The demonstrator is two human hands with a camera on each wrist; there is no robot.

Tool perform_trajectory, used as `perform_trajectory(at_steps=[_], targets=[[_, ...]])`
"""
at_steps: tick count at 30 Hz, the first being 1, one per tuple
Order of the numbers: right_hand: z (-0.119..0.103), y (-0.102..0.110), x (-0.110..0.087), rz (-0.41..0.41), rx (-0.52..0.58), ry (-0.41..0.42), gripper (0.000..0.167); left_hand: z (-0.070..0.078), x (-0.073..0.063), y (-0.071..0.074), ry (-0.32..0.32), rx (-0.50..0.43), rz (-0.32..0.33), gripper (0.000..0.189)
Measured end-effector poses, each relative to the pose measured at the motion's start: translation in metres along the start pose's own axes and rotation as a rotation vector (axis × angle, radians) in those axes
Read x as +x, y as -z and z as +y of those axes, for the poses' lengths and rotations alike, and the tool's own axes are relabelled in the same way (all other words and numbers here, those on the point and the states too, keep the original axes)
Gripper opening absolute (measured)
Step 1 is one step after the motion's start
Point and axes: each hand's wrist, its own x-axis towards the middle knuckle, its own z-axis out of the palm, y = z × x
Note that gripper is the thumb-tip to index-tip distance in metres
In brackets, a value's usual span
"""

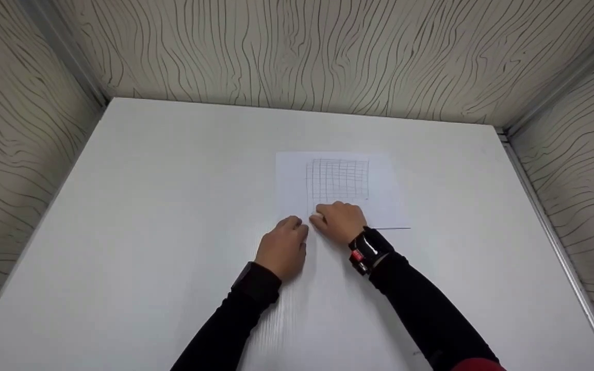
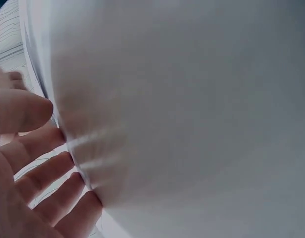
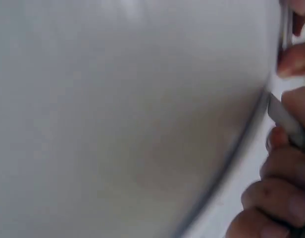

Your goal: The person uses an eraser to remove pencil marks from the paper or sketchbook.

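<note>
A white sheet of paper (image 1: pixel 292 190) with a hand-drawn grid lies on the table. My left hand (image 1: pixel 282 250) rests by its lower left corner. In the left wrist view the left fingers (image 2: pixel 46 173) are spread, fingertips touching the edge of a white surface (image 2: pixel 192 124), the thumb apart from them. To its right, my right hand (image 1: pixel 341 221) sits over the sheet's lower part, below the grid. In the right wrist view its curled fingers (image 3: pixel 274 198) grip a small grey tool (image 3: pixel 286 119) with a blade-like point; its kind is unclear and the handle is mostly hidden.
The white table (image 1: pixel 147 206) extends around the paper. Wood-patterned panels (image 1: pixel 297 56) rise behind it and at both sides, with metal rails (image 1: pixel 560 242) along the corners. Black bands with devices (image 1: pixel 369 250) are strapped on the wrists.
</note>
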Motion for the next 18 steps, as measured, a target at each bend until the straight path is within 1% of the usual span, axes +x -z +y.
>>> perform_trajectory(at_steps=[1,5,7,10,13,15,16,18], targets=[[0.003,0.0,0.001,0.0,-0.014,-0.022,0.04,0.0,0.0,0.0,0.001,-0.002,-0.004,0.02],[0.016,0.007,0.004,0.017,-0.085,-0.163,0.037,0.0,0.0,0.0,0.012,-0.005,-0.029,0.021],[0.016,0.01,0.006,0.023,-0.099,-0.187,0.037,0.001,0.001,0.001,0.021,-0.005,-0.039,0.021],[0.005,0.009,0.008,0.013,-0.07,-0.157,0.039,0.001,0.001,0.002,0.027,-0.009,-0.04,0.022],[-0.007,0.003,0.009,-0.01,-0.059,-0.081,0.038,0.001,0.001,0.002,0.019,-0.013,-0.037,0.023],[-0.011,0.0,0.01,-0.028,-0.084,-0.042,0.037,0.002,0.001,0.002,0.013,-0.012,-0.042,0.024],[-0.011,0.0,0.01,-0.031,-0.104,-0.036,0.037,0.002,0.001,0.003,0.011,-0.008,-0.043,0.025],[-0.006,0.001,0.011,-0.02,-0.147,-0.055,0.036,0.003,0.002,0.003,0.008,0.009,-0.04,0.024]])
